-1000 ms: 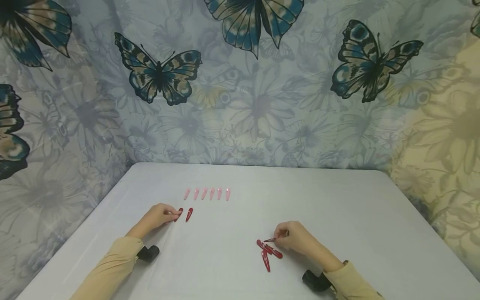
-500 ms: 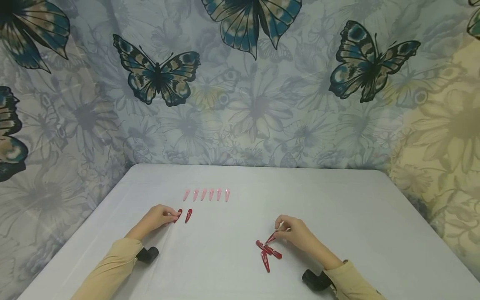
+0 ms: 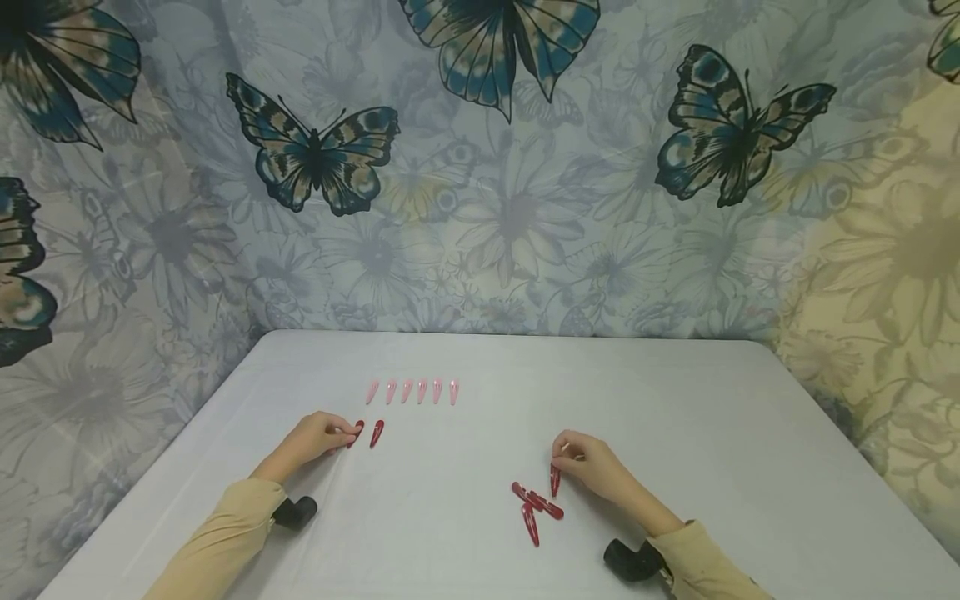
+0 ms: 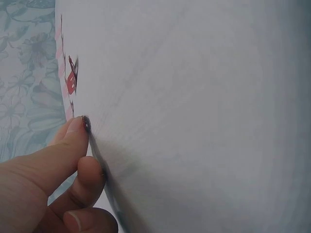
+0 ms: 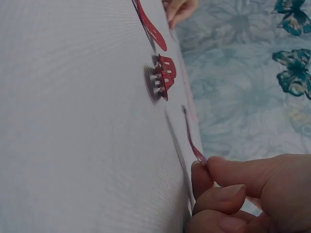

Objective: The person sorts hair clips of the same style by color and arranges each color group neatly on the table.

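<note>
The right hand [image 3: 589, 468] pinched a slim red clip [image 3: 555, 482] by its far end between thumb and fingertips, the rest of the clip pointing back toward the person, its long axis running nearly straight away from the body. In the right wrist view a shadow lay apart from this clip, so it looked lifted off the white table [image 3: 450, 467]. Just left of it and a little nearer the person lay the loose red clips [image 3: 551, 507], some crossing or touching, their axes pointing different ways; the right hand was much the nearer to them. Well off to the left and somewhat farther from the person, the left hand [image 3: 315, 433] held its thumb and fingertip pinched on the leftmost red clip [image 3: 360, 427], with the neighbouring red clip [image 3: 377, 433] just to the right, untouched. These 2 leaned alike, far ends tipped rightward, so the clip in the right hand stood at a slightly different angle from theirs. A broad stretch of table separated it from that pair, on their right side. Beyond the pair stood a row of 6 pink clips [image 3: 407, 392], apart from both hands.
</note>
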Tool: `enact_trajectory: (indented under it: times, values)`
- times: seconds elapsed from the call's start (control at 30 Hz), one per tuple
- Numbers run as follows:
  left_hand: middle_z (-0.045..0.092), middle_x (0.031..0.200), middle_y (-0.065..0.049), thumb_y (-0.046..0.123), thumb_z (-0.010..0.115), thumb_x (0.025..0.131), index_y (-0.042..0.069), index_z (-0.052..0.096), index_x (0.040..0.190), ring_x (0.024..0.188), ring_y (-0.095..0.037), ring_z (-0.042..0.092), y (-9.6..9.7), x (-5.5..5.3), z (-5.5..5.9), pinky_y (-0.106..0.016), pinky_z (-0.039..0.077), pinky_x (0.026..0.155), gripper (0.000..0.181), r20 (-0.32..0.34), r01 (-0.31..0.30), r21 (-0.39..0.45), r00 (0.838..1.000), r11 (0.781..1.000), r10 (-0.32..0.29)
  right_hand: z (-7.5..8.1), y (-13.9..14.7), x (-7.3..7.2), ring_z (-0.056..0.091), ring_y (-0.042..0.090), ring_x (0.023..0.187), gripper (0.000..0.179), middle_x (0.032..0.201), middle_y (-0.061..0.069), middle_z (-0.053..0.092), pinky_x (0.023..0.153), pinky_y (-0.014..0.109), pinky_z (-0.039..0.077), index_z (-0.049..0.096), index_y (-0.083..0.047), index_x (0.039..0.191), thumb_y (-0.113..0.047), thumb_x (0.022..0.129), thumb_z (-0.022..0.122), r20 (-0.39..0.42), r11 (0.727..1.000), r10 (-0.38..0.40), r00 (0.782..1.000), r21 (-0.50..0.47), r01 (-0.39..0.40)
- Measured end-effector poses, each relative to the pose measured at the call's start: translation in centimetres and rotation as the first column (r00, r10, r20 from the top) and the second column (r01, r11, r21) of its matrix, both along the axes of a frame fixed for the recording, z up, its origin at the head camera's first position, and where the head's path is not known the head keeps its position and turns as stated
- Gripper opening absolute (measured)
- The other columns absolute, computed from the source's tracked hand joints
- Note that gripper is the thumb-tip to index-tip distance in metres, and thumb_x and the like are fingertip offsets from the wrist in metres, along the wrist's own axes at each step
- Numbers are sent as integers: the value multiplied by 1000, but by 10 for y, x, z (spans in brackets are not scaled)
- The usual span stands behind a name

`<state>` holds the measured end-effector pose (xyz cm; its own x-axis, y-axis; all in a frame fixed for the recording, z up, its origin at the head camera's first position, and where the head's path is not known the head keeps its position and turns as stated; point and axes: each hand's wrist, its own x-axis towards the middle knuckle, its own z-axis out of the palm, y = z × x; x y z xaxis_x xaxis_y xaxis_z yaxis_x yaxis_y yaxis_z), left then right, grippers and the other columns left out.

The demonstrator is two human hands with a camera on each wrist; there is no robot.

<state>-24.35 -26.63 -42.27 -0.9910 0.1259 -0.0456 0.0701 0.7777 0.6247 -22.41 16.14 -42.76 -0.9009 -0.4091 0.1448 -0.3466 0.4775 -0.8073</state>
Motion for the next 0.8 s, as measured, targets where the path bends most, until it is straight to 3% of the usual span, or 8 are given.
enact_trajectory:
  times: [0.17,0.3,0.57,0.8]
  values:
    - [46,52,3,11,67,80,2,70,93,48,-11,42,1,0,0,-28,35,49,16,4,-8,0,1000,1000,8,-1,-1,0,48,12,67,12,71,-3,52,64,33,44,55,-7,76,3,81,60,-50,999,2,999,42,0]
    - [46,51,3,12,67,80,2,70,93,48,-11,42,1,1,0,-28,35,50,16,9,-13,-9,1000,1000,13,-1,-2,1,52,17,76,11,74,-3,56,74,41,43,58,-6,75,5,79,60,-41,998,-7,999,68,10]
    - [45,50,3,11,67,80,2,70,92,47,-10,41,1,0,0,-27,34,49,15,6,-11,-12,1000,1000,11,-2,-3,2,45,12,60,9,70,-3,56,51,24,38,61,-6,74,-5,75,70,2,999,-19,1000,49,19]
    - [45,50,3,11,67,80,2,70,92,47,-10,40,2,0,0,-26,33,48,15,12,-19,4,1000,1000,19,-6,-5,1,46,9,60,11,69,-4,57,53,24,40,63,-4,77,0,72,71,-90,996,-68,994,50,73]
